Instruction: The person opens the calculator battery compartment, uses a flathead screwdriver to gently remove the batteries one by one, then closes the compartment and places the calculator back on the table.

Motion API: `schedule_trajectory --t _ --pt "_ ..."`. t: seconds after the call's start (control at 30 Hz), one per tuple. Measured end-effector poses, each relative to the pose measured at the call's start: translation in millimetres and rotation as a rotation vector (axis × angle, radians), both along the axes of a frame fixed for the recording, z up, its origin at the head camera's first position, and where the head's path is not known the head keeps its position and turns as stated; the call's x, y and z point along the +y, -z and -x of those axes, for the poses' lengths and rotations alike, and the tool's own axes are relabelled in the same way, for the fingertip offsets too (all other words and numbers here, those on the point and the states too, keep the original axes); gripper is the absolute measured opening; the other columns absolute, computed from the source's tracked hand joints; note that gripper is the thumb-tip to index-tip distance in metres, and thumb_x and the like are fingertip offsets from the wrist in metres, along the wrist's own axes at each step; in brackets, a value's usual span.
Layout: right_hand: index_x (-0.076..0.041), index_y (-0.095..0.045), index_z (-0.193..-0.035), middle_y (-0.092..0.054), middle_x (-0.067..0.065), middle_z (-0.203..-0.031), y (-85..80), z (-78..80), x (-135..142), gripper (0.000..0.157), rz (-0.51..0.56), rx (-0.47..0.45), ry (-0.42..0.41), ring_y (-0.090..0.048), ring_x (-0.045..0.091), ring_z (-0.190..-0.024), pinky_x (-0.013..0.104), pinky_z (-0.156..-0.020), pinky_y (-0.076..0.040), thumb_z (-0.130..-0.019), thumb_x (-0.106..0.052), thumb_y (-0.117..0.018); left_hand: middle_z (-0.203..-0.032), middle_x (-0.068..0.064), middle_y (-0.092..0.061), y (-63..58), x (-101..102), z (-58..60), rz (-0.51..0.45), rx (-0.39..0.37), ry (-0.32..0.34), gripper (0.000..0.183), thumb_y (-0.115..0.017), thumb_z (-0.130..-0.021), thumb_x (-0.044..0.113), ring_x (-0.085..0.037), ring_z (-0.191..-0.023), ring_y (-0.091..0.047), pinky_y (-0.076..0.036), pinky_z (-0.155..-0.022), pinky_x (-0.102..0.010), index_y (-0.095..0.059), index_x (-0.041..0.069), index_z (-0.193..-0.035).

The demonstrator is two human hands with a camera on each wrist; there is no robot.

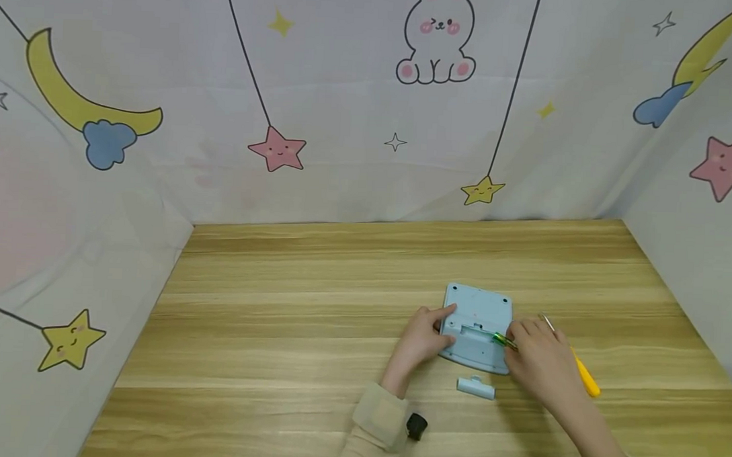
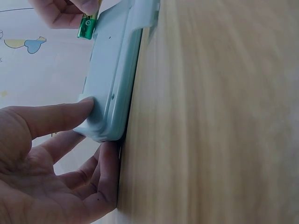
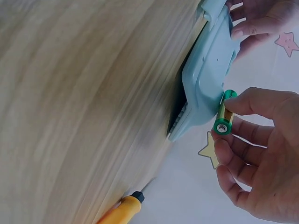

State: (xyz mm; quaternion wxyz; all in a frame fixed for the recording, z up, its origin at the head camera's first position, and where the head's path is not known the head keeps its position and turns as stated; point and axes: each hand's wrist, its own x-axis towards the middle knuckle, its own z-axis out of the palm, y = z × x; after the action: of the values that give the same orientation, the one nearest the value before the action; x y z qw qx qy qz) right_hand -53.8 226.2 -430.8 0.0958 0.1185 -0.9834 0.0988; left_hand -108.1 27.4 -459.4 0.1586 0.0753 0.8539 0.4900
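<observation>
A light blue calculator [image 1: 481, 303] lies back side up on the table with its battery slot [image 1: 479, 333] uncovered. My left hand [image 1: 421, 338] grips its left edge, thumb [image 2: 86, 109] on the back and fingers under the side. Between thumb and fingers, my right hand [image 1: 543, 356] pinches a green and gold battery [image 3: 226, 112]. The battery points toward the slot's right end, one end facing outward in the right wrist view. A small light blue battery cover [image 1: 475, 388] lies on the table just in front of the calculator.
A screwdriver with a yellow handle [image 1: 587, 381] lies to the right, partly behind my right hand. Wood-grain table [image 1: 277, 333] extends to the left. White cloth with printed stars and a rabbit [image 1: 439, 36] hangs around the back and sides.
</observation>
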Motion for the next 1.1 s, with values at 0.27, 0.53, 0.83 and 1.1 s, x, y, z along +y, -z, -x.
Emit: schedule_trajectory --t 0.27,0.53,0.83,1.1 --pt "-0.007 -0.063 -0.085 -0.065 0.007 -0.083 3.7 -0.2 12 0.014 0.063 -0.021 0.019 -0.057 0.023 -0.077 0.042 -0.067 -0.042 -0.074 -0.01 -0.071 -0.087 -0.01 -0.049 1.3 1 -0.8 -0.001 -0.004 -0.003 0.058 -0.073 -0.08 0.004 -0.012 -0.073 -0.038 -0.031 -0.06 -0.019 -0.057 0.015 -0.135" --pt "-0.005 -0.061 -0.084 -0.052 -0.001 -0.067 1.9 0.5 28 0.01 0.125 -0.116 0.091 -0.041 0.015 -0.06 0.029 -0.054 -0.031 -0.077 -0.01 -0.067 -0.086 -0.009 -0.048 1.5 1 -0.6 -0.005 -0.004 -0.007 0.058 -0.072 -0.08 0.003 -0.012 -0.072 -0.038 -0.031 -0.06 -0.019 -0.057 0.016 -0.135" --pt "-0.009 -0.052 -0.074 -0.043 -0.001 -0.061 3.1 -2.1 39 0.014 0.1 -0.193 0.121 -0.038 0.015 -0.054 0.027 -0.049 -0.028 -0.079 -0.011 -0.065 -0.085 -0.008 -0.047 2.3 1 0.1 0.0 -0.001 -0.004 0.059 -0.072 -0.08 0.004 -0.012 -0.072 -0.037 -0.03 -0.06 -0.019 -0.057 0.016 -0.135" --pt "-0.01 -0.055 -0.075 -0.046 -0.003 -0.059 6.4 0.5 43 0.015 0.045 -0.263 0.129 -0.041 0.015 -0.056 0.033 -0.055 -0.031 -0.083 -0.018 -0.065 -0.087 -0.009 -0.048 2.4 0 -1.0 -0.005 -0.004 -0.006 0.059 -0.072 -0.08 0.003 -0.013 -0.073 -0.038 -0.031 -0.06 -0.019 -0.057 0.015 -0.135"
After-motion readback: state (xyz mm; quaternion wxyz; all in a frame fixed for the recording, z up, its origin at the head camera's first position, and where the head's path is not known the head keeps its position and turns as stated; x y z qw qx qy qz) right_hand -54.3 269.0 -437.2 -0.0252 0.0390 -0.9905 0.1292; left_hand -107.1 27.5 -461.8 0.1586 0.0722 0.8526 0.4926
